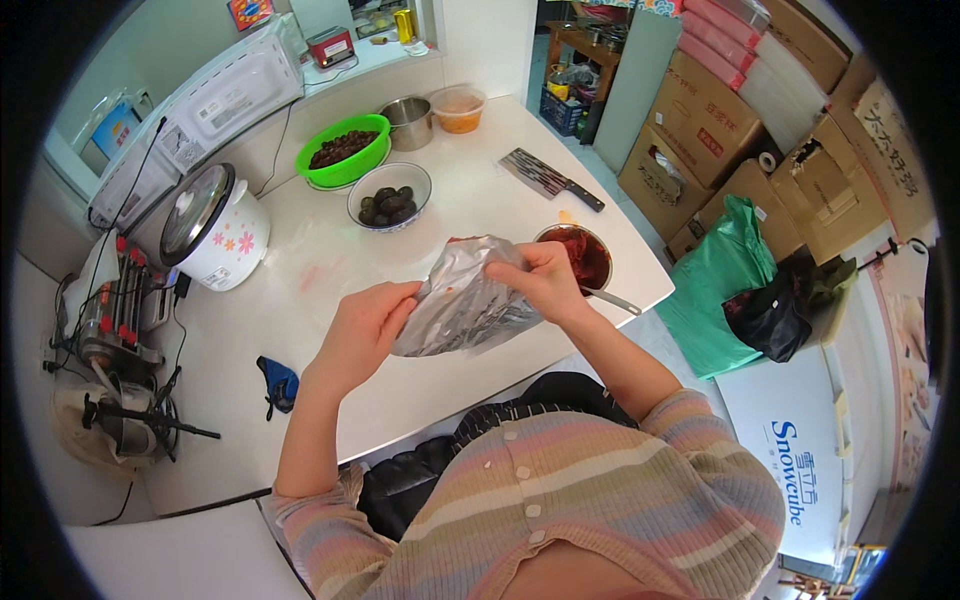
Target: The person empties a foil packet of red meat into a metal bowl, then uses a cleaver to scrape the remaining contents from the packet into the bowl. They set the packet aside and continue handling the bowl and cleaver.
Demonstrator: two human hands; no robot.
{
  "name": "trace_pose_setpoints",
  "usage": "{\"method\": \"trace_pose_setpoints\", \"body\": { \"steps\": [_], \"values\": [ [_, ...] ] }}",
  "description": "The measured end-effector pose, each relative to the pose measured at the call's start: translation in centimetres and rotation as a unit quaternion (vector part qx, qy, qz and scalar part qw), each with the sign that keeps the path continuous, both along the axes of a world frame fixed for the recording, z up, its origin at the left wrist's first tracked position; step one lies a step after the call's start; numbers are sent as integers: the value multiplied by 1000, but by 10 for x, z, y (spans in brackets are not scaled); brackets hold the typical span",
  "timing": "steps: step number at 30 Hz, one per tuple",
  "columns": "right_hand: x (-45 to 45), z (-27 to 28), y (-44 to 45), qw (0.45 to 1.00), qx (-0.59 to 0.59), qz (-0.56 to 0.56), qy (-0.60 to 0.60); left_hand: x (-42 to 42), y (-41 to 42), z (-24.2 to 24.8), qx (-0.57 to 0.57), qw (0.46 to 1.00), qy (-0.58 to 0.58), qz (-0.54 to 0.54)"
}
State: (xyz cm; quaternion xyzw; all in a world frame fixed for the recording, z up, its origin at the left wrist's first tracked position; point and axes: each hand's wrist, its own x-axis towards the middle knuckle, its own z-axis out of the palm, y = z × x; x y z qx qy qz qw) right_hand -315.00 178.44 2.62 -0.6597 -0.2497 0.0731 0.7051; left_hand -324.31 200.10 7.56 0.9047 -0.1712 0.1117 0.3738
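Both of my hands grip a silver foil pouch (472, 307) above the front of the white table. My left hand (367, 330) pinches its left edge between thumb and fingers. On the right side, my right hand (547, 277) clasps the pouch near its top, where a little red residue shows. Just beyond my right hand stands a metal pan (604, 259) with dark red paste inside, partly hidden by that hand; its handle (616, 302) points toward the table's right corner. What the pouch contains is hidden.
A cleaver (551, 178) lies behind the pan. Further back are a bowl of dark eggs (387, 206), a green basin (337, 176), a steel pot (407, 124) and a plastic tub (458, 110). A rice cooker (225, 236) stands left; cartons (697, 120) are stacked right.
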Motion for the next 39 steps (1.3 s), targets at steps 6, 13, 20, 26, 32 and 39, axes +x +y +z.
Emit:
{"method": "trace_pose_setpoints", "body": {
  "steps": [6, 13, 20, 26, 32, 39],
  "values": [
    [-7, -11, 6, 1000, -18, -11, -6, 1, -2, -15, 133, 981, -139, 41],
    [-17, -19, 21, 998, -15, -48, -31, 13, 4, -33, 217, 876, -410, 132],
    [-15, -12, 29, 999, -20, -40, 13, 22, 18, -29, 203, 876, -418, 133],
    [-21, -18, 22, 988, 24, -52, 141, 10, 8, -26, -96, 968, -189, 137],
    [-23, 24, -6, 991, 74, -39, 108, 2, -3, 7, -260, 953, -104, 118],
    [9, 84, -94, 961, 251, -83, 74, 45, -99, 26, -559, 825, -66, -49]
  ]
}}
